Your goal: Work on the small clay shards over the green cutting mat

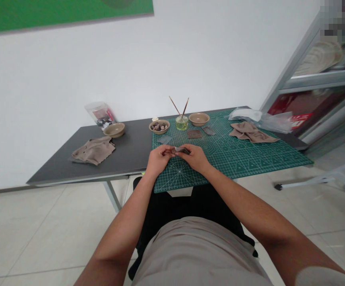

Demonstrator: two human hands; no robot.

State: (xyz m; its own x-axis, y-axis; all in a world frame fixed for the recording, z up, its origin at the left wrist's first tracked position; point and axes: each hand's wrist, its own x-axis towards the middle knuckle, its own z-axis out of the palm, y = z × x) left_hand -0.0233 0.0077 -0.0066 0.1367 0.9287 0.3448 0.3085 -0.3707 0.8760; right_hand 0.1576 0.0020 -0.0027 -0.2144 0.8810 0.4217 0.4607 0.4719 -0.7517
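Dark grey worktop lies beside the left hand, whose fingers pinch one end of a small dark flat piece; the right hand narrowly grips its other end, just above the green cutting mat.

Green cutting mat on dark grey table. From the hands, 12 o'clock: glass jar of yellowish liquid holding two brushes; tan bowl; bowl of brown chunks. 2 o'clock: crumpled taupe cloth; plastic bags. 10 o'clock: third bowl; second cloth; clear bag of dark pieces.
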